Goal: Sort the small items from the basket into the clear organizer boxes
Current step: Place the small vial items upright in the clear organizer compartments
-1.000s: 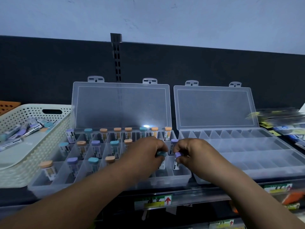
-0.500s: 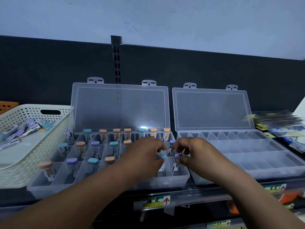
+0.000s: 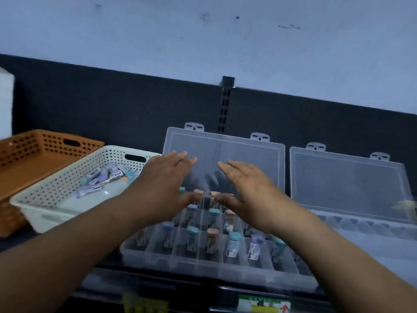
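A clear organizer box [image 3: 203, 271] stands in front of me, its lid [image 3: 255, 159] raised, several small capped tubes [image 3: 232, 243] upright in its compartments. My left hand [image 3: 164, 177] and my right hand [image 3: 246, 184] hover above the box's rear rows, fingers straight and spread, holding nothing. The white perforated basket [image 3: 45, 197] at the left holds several loose tubes [image 3: 101, 177]. A second clear organizer box [image 3: 365, 236] with raised lid sits at the right, its visible compartments bare.
An orange perforated basket [image 3: 29, 154] stands behind the white one at far left. A dark back panel with a slotted upright [image 3: 225, 105] runs behind the boxes. Shelf-edge labels [image 3: 264, 304] sit below the front edge.
Both hands let go of the tubes at the box's right front compartments and lifted, fingers spread, over its rear. The view swung left, bringing the orange basket into sight.
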Demonstrator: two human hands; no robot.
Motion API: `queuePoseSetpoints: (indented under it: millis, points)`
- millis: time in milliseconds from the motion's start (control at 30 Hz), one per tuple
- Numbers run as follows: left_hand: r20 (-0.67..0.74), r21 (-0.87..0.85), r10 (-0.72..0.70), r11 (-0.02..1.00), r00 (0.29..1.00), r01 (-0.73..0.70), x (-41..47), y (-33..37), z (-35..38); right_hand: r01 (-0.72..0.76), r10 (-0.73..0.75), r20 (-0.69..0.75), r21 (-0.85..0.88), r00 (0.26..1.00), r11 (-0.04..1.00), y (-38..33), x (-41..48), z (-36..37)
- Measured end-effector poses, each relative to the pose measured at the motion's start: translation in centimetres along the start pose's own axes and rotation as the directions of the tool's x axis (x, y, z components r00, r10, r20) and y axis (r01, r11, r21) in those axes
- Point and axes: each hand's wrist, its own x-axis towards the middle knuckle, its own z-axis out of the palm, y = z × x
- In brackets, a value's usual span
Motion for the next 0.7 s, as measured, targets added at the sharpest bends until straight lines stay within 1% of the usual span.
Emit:
queuePoseSetpoints:
  millis: [233,367,467,567,700]
  points:
    - [0.032,0.102,-0.165,0.982,0.986,0.161,-2.6,-11.5,-2.7,0.133,-0.134,0.047,0.015,0.990,0.991,-8.8,8.8,2.0]
    - [0.065,0.124,-0.197,0.974,0.978,0.188,-3.9,-17.6,-4.1,0.163,-0.165,0.060,0.035,0.985,0.986,-13.8,13.3,3.4]
    - [0.137,0.135,-0.228,0.968,0.964,0.210,-4.7,-21.4,-4.5,0.151,-0.154,0.098,0.037,0.983,0.988,-16.6,16.2,4.9]
    - [0.184,0.131,-0.229,0.970,0.956,0.207,-4.6,-24.7,-3.7,0.113,-0.119,0.163,0.049,0.979,0.992,-18.6,19.1,6.9]
    - [0.239,0.005,-0.184,0.982,0.953,0.188,-4.1,-26.6,-2.3,0.048,-0.066,0.265,0.076,0.962,0.996,-20.1,22.1,9.3]
